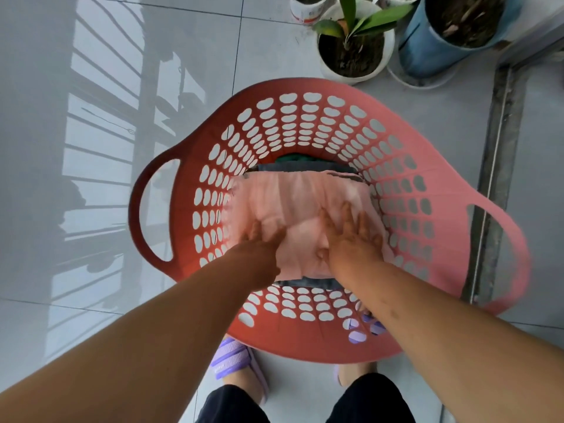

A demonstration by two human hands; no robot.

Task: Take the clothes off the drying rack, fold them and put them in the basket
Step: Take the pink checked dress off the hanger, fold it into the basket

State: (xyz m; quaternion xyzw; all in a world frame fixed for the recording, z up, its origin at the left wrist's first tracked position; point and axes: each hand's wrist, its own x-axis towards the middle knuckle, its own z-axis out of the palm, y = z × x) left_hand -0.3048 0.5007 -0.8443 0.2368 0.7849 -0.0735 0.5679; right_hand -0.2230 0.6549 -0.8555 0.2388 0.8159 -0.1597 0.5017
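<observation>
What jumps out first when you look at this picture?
The big red basket fills the middle. Inside it, the left hand and right hand press flat on a folded pink garment. Potted plants stand beyond it at top right.

No legible text anywhere. White container (306, 9), top of frame right of centre: red-orange label (309, 17), print too blurred to read. Purple slipper (233, 358), bottom centre: small pale mark on strap, unreadable.
</observation>
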